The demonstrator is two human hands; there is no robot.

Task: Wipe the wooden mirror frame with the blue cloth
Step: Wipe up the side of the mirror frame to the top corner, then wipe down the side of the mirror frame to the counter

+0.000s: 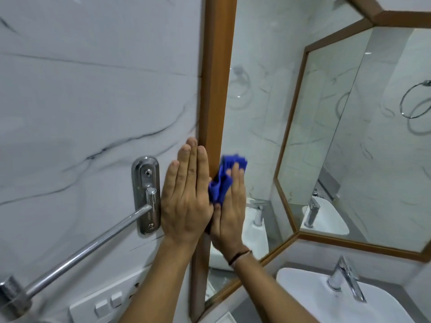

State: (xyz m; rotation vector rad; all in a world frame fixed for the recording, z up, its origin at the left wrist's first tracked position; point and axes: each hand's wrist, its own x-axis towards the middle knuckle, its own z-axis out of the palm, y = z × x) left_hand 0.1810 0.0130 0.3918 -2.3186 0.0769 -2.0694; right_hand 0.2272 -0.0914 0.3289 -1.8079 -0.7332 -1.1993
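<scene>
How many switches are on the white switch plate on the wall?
2 switches show on the white switch plate at the bottom left: one on the left, one to its right. The left arm may hide more.

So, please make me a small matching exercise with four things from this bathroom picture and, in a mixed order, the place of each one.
Things:
1. cloth
2. left hand
3. tap
4. towel bar

Places:
A. on the white basin, lower right
B. fixed to the marble wall, left of the frame
C. flat on the wall at the frame's left edge
D. under the right hand, against the frame's mirror side

Pairs: 1-D, 2-C, 3-A, 4-B
</scene>
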